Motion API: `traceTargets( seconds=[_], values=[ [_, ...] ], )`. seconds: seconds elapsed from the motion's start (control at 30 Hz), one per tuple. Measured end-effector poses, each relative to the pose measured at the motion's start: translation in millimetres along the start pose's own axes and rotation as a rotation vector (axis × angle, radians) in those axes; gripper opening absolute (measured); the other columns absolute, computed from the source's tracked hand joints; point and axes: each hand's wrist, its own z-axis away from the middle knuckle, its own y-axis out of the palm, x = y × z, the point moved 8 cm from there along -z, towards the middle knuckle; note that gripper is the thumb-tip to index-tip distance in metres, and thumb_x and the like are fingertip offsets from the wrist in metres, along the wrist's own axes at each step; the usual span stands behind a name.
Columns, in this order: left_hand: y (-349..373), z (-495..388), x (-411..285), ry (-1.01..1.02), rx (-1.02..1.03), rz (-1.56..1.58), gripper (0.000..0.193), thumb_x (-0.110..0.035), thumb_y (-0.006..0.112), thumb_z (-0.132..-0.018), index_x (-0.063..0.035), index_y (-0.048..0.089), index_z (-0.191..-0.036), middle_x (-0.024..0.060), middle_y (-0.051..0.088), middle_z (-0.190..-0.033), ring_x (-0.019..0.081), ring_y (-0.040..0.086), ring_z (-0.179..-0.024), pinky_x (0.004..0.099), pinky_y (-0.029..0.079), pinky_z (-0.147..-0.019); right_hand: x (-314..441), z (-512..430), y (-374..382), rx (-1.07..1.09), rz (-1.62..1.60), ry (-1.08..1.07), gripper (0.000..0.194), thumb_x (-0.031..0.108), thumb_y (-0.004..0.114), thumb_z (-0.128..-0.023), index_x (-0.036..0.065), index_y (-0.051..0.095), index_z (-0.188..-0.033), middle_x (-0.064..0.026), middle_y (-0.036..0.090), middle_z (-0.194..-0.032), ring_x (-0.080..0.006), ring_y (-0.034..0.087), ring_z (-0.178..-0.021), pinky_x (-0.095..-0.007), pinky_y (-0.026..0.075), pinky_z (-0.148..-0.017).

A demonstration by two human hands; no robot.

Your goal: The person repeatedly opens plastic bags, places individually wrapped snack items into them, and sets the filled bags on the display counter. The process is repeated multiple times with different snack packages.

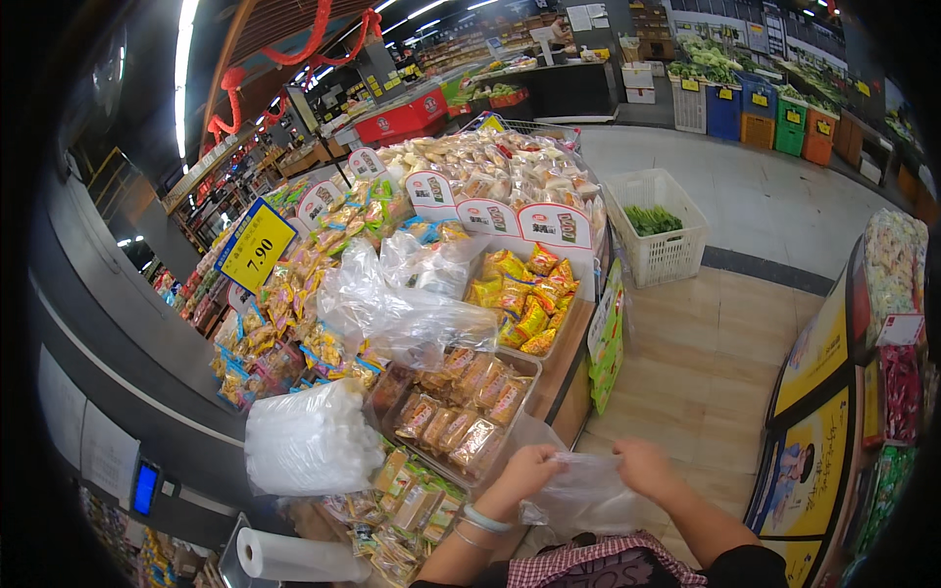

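A thin clear plastic bag (584, 489) is stretched between my two hands, in front of my checked apron (599, 569). My left hand (533, 464) pinches one side of its upper edge; a pale bangle circles that wrist. The other upper corner is gripped by my right hand (641, 464). Just beyond my left hand stands a clear tub of wrapped brown snacks (459, 422). More crumpled clear bags (412, 309) lie on the snack display, and a thick bundle of white plastic bags (312, 437) sits to the left.
A roll of plastic bags (301, 555) lies at lower left, near green-wrapped snacks (419, 492). Yellow snack packets (522, 301) fill a bin farther back. A white crate (662, 253) with leafy greens stands on the floor. Another display (801, 470) rises at right.
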Motion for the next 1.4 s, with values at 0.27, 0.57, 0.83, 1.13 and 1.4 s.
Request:
traceTargets(
  seconds=[0.27, 0.57, 0.83, 1.13, 1.4],
  values=[
    [26, 19, -21, 0.145, 0.294, 1.239, 0.018, -0.019, 0.052, -0.095, -0.0032, 0.06, -0.098, 0.0023, 0.062, -0.093, 0.0122, 0.058, -0.087, 0.0278, 0.046, -0.082, -93, 5, 17, 0.18, -1.04, 0.279, 0.024, 0.016, 0.063, -0.082, 0.004, 0.064, -0.103, -0.0047, 0.066, -0.089, -0.0208, 0.062, -0.08, -0.0341, 0.05, -0.068],
    [0, 32, 5, 0.107, -0.091, 0.775, 0.014, -0.009, 0.064, -0.084, -0.0052, 0.057, -0.095, 0.0021, 0.061, -0.093, 0.0119, 0.057, -0.084, 0.0297, 0.046, -0.08, -64, -27, -1, 0.198, -1.246, 0.311, 0.024, 0.0, 0.058, -0.081, 0.0, 0.062, -0.104, -0.0085, 0.064, -0.096, -0.0191, 0.062, -0.088, -0.0308, 0.051, -0.078],
    [-53, 26, 82, 0.015, -0.807, -0.116, 0.016, -0.003, 0.058, -0.081, -0.0033, 0.056, -0.096, 0.0059, 0.062, -0.089, 0.0166, 0.061, -0.079, 0.0291, 0.05, -0.068, 19, -12, -24, 0.519, -1.97, 0.154, 0.019, 0.001, 0.059, -0.084, 0.001, 0.059, -0.103, -0.0112, 0.062, -0.101, -0.0184, 0.062, -0.086, -0.0338, 0.052, -0.074],
    [-18, 14, 41, 0.07, -0.027, 1.275, 0.027, -0.013, 0.063, -0.085, -0.001, 0.057, -0.109, 0.0092, 0.063, -0.101, 0.0171, 0.062, -0.092, 0.0309, 0.05, -0.083, -38, -28, -16, 0.093, -0.637, 0.058, 0.027, 0.019, 0.07, -0.08, 0.003, 0.061, -0.099, -0.0032, 0.059, -0.079, -0.0126, 0.056, -0.072, -0.0268, 0.046, -0.06],
    [-57, 24, 39, -0.055, -0.544, 0.058, 0.018, -0.008, 0.06, -0.082, -0.002, 0.06, -0.099, 0.0061, 0.064, -0.091, 0.0198, 0.061, -0.087, 0.0319, 0.048, -0.078, -12, -19, -38, 0.283, -1.818, 0.194, 0.021, 0.018, 0.065, -0.084, 0.004, 0.06, -0.098, -0.0043, 0.062, -0.085, -0.0153, 0.061, -0.077, -0.0285, 0.05, -0.068]
  ],
)
